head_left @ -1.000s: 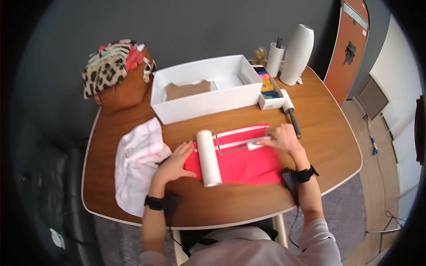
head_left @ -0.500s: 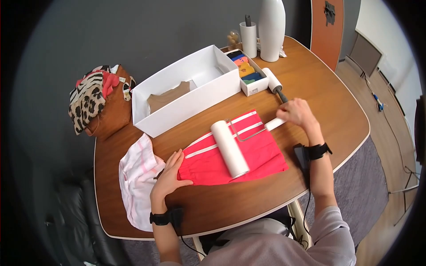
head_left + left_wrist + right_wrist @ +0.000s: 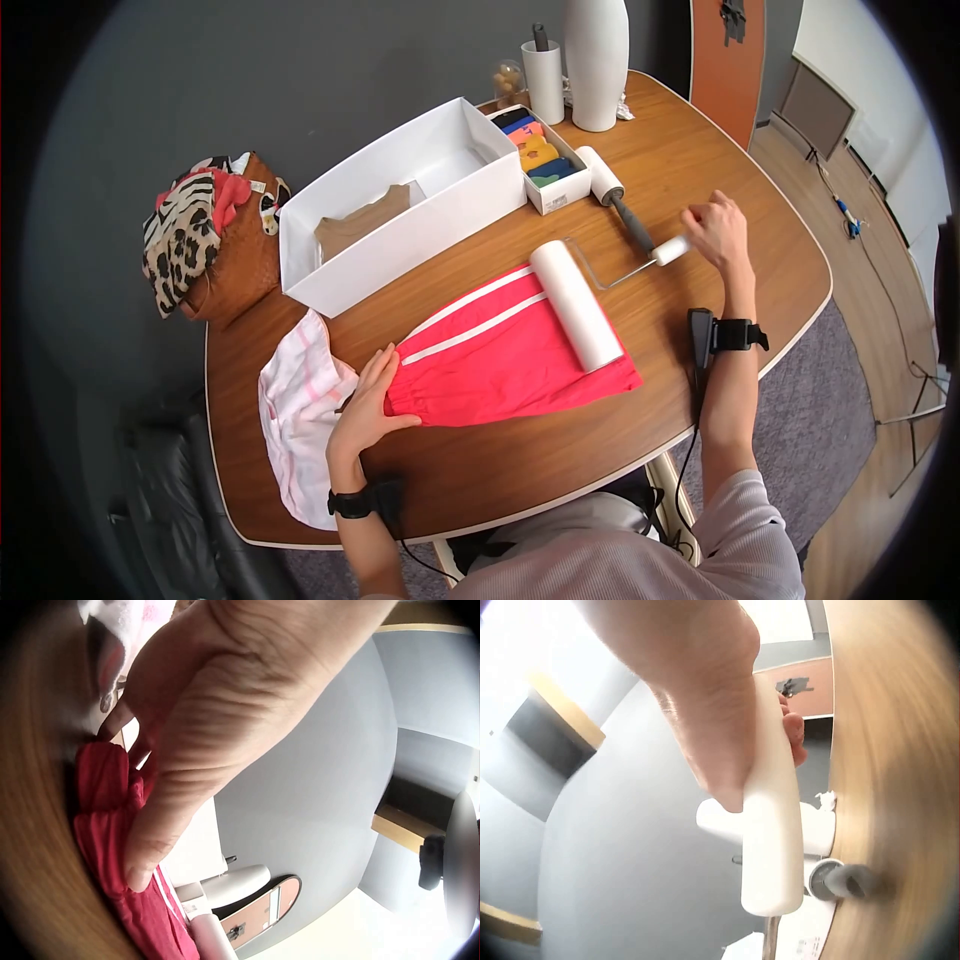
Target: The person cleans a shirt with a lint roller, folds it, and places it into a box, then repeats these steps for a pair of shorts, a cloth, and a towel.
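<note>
Pink-red shorts [image 3: 470, 365] with white side stripes lie flat on the wooden table [image 3: 540, 450]. At their gathered waistband, my left hand [image 3: 362, 408] rests with its fingers extended and thumb spread. The left wrist view shows that thumb [image 3: 154, 844] lying on the bunched red fabric. My right hand [image 3: 720, 235] grips the white handle [image 3: 772, 855] of a large lint roller. Its white cylinder [image 3: 577, 305] lies across the hem end of the shorts, joined to the handle by a bent wire.
Left of the shorts lies a white and pink cloth [image 3: 305, 420]. Behind are a white box [image 3: 420, 240] with a brown garment and a smaller box [image 3: 562, 194] of folded colourful items. A second lint roller [image 3: 630, 222], grey-handled, lies near my right hand. A tall white vase [image 3: 597, 70] stands farther back.
My right hand has rolled the lint roller rightward across the shorts, from the waistband side to the hem. My left hand stays at the waistband. The head view has turned.
</note>
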Tool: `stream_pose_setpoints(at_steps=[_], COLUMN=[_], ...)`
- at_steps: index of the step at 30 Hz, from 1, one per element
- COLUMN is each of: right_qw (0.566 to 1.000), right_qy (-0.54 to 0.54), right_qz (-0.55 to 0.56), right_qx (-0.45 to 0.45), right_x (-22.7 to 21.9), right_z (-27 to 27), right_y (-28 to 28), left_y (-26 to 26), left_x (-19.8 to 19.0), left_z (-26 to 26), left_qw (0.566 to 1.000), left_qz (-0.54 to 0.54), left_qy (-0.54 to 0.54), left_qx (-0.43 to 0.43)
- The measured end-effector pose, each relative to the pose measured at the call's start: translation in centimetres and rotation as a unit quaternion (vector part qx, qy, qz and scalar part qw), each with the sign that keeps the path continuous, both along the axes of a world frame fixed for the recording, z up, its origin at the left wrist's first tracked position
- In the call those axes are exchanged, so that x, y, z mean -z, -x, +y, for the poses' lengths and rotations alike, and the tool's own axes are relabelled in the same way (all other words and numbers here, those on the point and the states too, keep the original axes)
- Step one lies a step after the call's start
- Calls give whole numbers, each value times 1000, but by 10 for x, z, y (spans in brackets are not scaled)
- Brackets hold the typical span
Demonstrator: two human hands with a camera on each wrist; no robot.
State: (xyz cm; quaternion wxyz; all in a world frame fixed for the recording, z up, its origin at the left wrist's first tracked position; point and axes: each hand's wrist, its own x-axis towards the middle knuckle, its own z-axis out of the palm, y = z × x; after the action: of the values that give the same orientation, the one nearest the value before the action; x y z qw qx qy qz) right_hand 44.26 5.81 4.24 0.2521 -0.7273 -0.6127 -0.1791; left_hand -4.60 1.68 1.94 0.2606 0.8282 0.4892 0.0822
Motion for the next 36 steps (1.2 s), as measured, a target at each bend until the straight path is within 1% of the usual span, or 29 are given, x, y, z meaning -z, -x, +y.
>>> stream_pose_setpoints(at_steps=[2, 4, 5, 6, 7, 10, 13, 16, 17, 19, 20, 21, 22, 23, 24, 25, 26, 28, 31, 34, 36], right_qw=[999, 995, 989, 979, 970, 955, 927, 944, 953, 971, 982, 987, 994, 994, 998, 998, 995, 989, 996, 997, 983], right_qy=[3, 8, 30, 20, 30, 58, 58, 119, 153, 117, 92, 96, 84, 103, 60, 41, 79, 105, 60, 47, 61], right_qz=[-14, -14, -21, -16, 7, -32, 15, 24, 23, -7, -7, 15, 14, 27, 31, 27, 28, 58, 48, 7, 19], right_qx=[-46, -102, -142, -202, -242, -289, -370, -307, -259, -210, -164, -132, -74, -30, 13, 28, 54, 85, 55, -60, -171], right_x=[-3, -14, -12, -8, -8, -6, 2, 7, 4, 6, 5, 1, -2, -4, 6, 12, 8, 5, 5, -8, -14], right_z=[5, 1, 1, 2, -1, -12, -16, -13, -12, -4, -3, -2, -1, 0, 5, 8, 7, 6, 7, 1, -4], right_y=[23, 59, 70, 81, 94, 128, 146, 141, 135, 114, 101, 88, 75, 59, 39, 19, 8, -4, 8, 51, 80], left_y=[1, 2, 2, 2, 3, 3, 1, 3, 4, 4, 4, 4, 4, 3, 3, 4, 4, 3, 4, 3, 3], left_x=[0, 1, 2, 3, 4, 4, 0, 2, 3, 3, 2, 1, 1, 1, 1, 1, 1, 1, 1, 1, 1], left_z=[0, -1, -1, 0, 0, 0, 0, 0, 0, 0, -1, -1, -1, -1, -1, 0, 0, 0, -1, -1, -1], left_qw=[1000, 1000, 1000, 1000, 1000, 1000, 1000, 1000, 1000, 1000, 1000, 1000, 1000, 1000, 1000, 1000, 1000, 1000, 1000, 1000, 1000], left_qz=[0, -8, -11, -11, -10, 1, 5, 10, 7, 4, 3, 2, 3, 3, 5, 4, 3, 1, 2, -4, -5], left_qy=[-2, -2, -2, -4, -6, -9, 0, -14, -12, -8, -7, -5, -6, -6, -7, -8, -8, -9, -9, -5, -6], left_qx=[-2, -4, -4, -3, -2, -2, -2, 8, 6, 2, 0, -1, -2, -3, -3, -3, -3, -3, -4, -7, -7])
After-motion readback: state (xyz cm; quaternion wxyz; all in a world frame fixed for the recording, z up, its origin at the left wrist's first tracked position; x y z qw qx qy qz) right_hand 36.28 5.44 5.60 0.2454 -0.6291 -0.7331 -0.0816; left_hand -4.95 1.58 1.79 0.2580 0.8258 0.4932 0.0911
